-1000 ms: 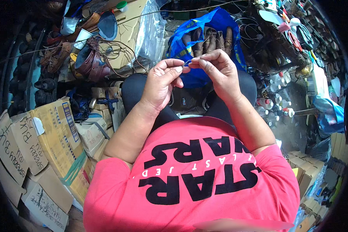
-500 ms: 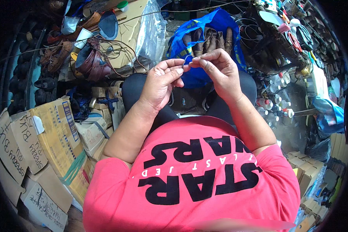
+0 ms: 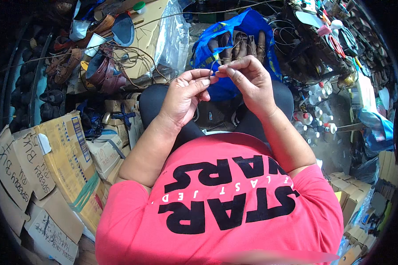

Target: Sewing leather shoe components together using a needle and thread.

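My left hand [image 3: 185,95] and my right hand [image 3: 250,84] are raised close together above my lap, their fingertips almost meeting. Between the thumb and forefinger of my left hand a thin strand [image 3: 212,67] sticks up; it is too fine to tell whether it is thread or wire. My right hand is closed in a pinch beside it, and what it grips, if anything, is too small to see. Just beyond the hands stands an open blue bag [image 3: 272,55] with several brown shoes or shoe-shaped forms [image 3: 241,46] in it.
Reddish-brown leather shoe parts [image 3: 112,81], looped cords and a white cup [image 3: 95,43] lie at the far left. Cardboard boxes [image 3: 59,148] are stacked to the left. Several small bottles [image 3: 311,119] stand on the floor at the right, near a light-blue plastic bag [image 3: 378,126].
The bent strand at my fingertips now looks straighter and more upright. Both hands hold almost the same place and the same pinch.
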Demonstrator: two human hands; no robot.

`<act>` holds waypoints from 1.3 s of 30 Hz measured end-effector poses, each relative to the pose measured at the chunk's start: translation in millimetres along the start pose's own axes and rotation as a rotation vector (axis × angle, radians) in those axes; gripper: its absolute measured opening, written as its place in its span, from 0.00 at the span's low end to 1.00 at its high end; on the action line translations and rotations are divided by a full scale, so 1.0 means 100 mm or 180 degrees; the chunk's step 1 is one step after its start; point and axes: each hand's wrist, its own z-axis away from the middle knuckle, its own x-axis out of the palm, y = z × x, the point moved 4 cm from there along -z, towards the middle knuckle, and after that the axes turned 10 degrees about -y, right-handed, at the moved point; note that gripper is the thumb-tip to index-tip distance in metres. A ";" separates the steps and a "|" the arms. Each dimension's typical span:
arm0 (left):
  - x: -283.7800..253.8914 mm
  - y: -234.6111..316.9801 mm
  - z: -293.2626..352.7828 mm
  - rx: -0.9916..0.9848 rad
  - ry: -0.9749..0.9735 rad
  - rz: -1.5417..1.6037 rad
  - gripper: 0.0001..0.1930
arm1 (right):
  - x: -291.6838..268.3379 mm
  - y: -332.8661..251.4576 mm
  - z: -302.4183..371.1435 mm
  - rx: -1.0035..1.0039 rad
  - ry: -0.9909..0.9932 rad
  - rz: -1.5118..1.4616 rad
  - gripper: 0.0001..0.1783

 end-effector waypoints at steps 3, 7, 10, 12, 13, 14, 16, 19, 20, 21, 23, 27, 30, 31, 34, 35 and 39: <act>0.00 0.00 0.00 0.0009 -0.0009 -0.0012 0.11 | 0.00 -0.02 0.01 -0.0012 -0.0018 -0.0075 0.04; 0.02 0.00 0.00 0.0006 -0.0009 0.0008 0.11 | 0.01 -0.02 0.01 -0.0034 -0.0012 -0.0204 0.04; 0.02 0.01 0.00 -0.0003 -0.0027 0.0025 0.10 | 0.00 -0.04 0.01 -0.0035 -0.0003 -0.0198 0.04; 0.02 0.00 0.00 0.0001 -0.0027 0.0033 0.10 | 0.00 -0.04 0.02 0.0034 0.0028 -0.0127 0.04; 0.01 0.00 0.00 0.0006 -0.0027 0.0042 0.10 | 0.00 -0.03 0.02 0.0034 0.0028 -0.0129 0.04; 0.01 0.00 0.00 0.0004 -0.0028 0.0042 0.10 | 0.00 -0.03 0.02 0.0016 0.0024 -0.0150 0.04; 0.02 0.00 -0.01 -0.0025 -0.0104 0.0140 0.10 | -0.01 -0.03 0.02 -0.0002 0.0023 -0.0171 0.03; 0.01 -0.01 0.00 -0.0037 -0.0081 0.0166 0.10 | -0.01 -0.02 0.01 0.0003 0.0036 -0.0148 0.03; 0.02 -0.01 0.00 -0.0038 -0.0082 0.0165 0.10 | -0.02 -0.02 0.01 0.0008 0.0037 -0.0107 0.03; 0.02 -0.01 0.00 -0.0035 -0.0068 0.0164 0.10 | -0.02 -0.02 0.01 0.0013 0.0037 -0.0066 0.04; 0.02 -0.01 0.00 -0.0033 -0.0053 0.0163 0.10 | -0.01 -0.03 0.02 0.0037 0.0050 -0.0055 0.04; 0.02 -0.01 -0.01 0.0014 -0.0045 0.0058 0.10 | -0.01 -0.02 0.02 0.0045 0.0039 -0.0067 0.03; 0.03 -0.01 -0.01 0.0061 -0.0045 -0.0023 0.10 | -0.01 0.00 0.03 0.0060 0.0060 0.0001 0.03; 0.04 0.00 -0.01 0.0096 -0.0050 -0.0070 0.11 | 0.00 0.00 0.03 0.0059 0.0062 0.0001 0.03; 0.05 0.01 -0.01 0.0164 0.0006 -0.0412 0.13 | 0.01 -0.01 0.04 -0.0104 0.0032 0.0422 0.03; 0.04 0.01 0.00 0.0166 0.0011 -0.0411 0.13 | 0.02 -0.05 0.05 -0.0293 -0.0025 0.1048 0.03; 0.06 0.05 -0.01 0.0324 0.0026 -0.0737 0.19 | 0.06 -0.12 0.08 -0.0699 -0.0100 0.2024 0.04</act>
